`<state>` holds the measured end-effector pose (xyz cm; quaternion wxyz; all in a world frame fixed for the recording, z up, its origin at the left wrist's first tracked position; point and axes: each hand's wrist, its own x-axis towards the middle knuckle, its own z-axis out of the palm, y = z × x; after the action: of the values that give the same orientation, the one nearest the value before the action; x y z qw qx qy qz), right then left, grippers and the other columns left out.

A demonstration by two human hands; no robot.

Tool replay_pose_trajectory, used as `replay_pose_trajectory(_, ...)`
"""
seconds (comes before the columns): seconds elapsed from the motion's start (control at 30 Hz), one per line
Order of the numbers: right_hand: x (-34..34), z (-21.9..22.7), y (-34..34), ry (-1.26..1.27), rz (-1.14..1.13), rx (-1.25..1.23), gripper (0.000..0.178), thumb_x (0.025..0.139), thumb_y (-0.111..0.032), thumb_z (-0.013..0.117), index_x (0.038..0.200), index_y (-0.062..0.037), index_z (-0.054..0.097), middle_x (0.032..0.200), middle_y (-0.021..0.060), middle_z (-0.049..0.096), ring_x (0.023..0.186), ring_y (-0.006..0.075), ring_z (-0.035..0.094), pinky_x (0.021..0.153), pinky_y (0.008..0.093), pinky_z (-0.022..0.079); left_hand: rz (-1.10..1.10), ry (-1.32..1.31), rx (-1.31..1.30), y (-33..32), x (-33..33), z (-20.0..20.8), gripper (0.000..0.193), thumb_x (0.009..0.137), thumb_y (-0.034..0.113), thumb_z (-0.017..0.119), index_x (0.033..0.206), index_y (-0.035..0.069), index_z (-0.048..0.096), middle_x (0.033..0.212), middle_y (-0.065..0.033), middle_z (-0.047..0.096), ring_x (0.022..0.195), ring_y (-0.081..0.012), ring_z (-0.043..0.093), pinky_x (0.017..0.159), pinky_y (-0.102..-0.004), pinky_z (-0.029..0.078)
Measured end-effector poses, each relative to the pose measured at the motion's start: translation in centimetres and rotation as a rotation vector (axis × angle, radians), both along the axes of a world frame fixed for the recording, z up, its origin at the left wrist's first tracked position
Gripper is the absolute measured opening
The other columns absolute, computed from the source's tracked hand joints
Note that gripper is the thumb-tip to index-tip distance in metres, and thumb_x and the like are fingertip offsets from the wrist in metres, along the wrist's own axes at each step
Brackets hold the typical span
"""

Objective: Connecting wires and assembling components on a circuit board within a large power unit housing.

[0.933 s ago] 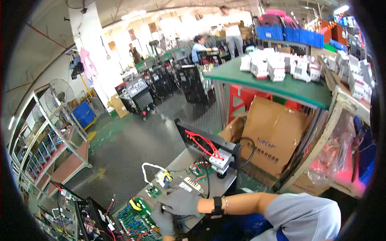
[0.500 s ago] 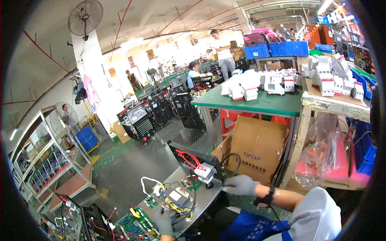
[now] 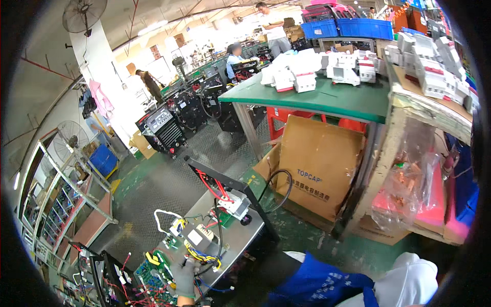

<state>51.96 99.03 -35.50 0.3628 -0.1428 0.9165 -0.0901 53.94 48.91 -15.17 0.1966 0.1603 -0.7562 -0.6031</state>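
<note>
your left hand (image 3: 184, 279) beside yellow wires (image 3: 198, 255), half curled, can't tell if gripping; right hand out of view. metal plate (image 3: 238, 239) likely keeps wiring reachable.

On our left stands a metal shelf rack (image 3: 82, 224); beyond it, a white pillar (image 3: 98, 64) bears a fan (image 3: 84, 14). We see textured grey floor (image 3: 153, 197) and, right, a green-topped workbench (image 3: 327, 101).

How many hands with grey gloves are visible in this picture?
1: the left hand, beside the green circuit board and yellow wires. The right hand, unseen, may be hidden.
</note>
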Motion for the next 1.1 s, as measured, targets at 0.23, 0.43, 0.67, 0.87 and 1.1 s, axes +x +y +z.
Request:
replay_pose_trajectory(0.23,-2.7,-1.5,-3.1,-0.074,-0.001,0.056,0.052,0.087,-0.053,0.051,0.109,-0.0084,0.065,0.107,0.0197,0.065,0.103,0.0363,0.06,0.087,0.0447,0.047,-0.065,-0.206,-0.123,-0.1,0.0,3.8,0.013,0.085,0.004,0.055,0.093,-0.004,0.062,0.071,-0.0059,0.06,0.063,-0.009,0.052,0.056,-0.0261,0.043)
replay_pose_trajectory(0.43,-6.5,1.2,-6.4,-0.092,0.077,0.068,0.051,0.087,-0.052,0.051,0.109,-0.0082,0.066,0.106,0.0197,0.065,0.102,0.0362,0.061,0.086,0.0449,0.047,-0.091,-0.319,-0.323,-0.3,-0.5,5.4,0.011,0.086,0.007,0.056,0.089,-0.003,0.059,0.067,-0.007,0.052,0.065,-0.0105,0.045,0.059,-0.0301,0.041)
replay_pose_trajectory(0.67,-5.9,2.9,-8.4,0.05,0.103,-0.078,0.05,0.087,-0.051,0.051,0.108,-0.0079,0.066,0.105,0.0196,0.065,0.1,0.0361,0.061,0.085,0.0451,0.047,-0.108,-0.259,-0.595,0.3,0.8,4.0,0.017,0.086,0.013,0.058,0.096,-0.001,0.06,0.078,-0.0187,0.059,0.065,-0.0261,0.05,0.065,-0.0359,0.043)
replay_pose_trajectory(0.87,-0.5,5.7,-4.3,0.163,0.086,-0.098,0.049,0.087,-0.05,0.051,0.107,-0.0077,0.066,0.104,0.0196,0.065,0.1,0.0361,0.061,0.084,0.0452,0.047,-0.006,-0.209,-0.328,1.1,2.0,3.9,0.009,0.082,0.002,0.058,0.076,-0.004,0.061,0.06,0.0014,0.054,0.054,-0.0054,0.044,0.048,-0.0257,0.036)
replay_pose_trajectory(1.1,-2.5,15.4,-6.5,0.442,-0.293,-0.672,0.036,0.092,-0.038,0.054,0.101,-0.0048,0.065,0.092,0.0189,0.065,0.084,0.0326,0.063,0.075,0.039,0.05,0.147,-0.044,-0.627,-2.4,6.2,3.8,0.013,0.083,0.007,0.063,0.083,-0.006,0.062,0.06,-0.0053,0.049,0.062,-0.007,0.041,0.052,-0.029,0.035)
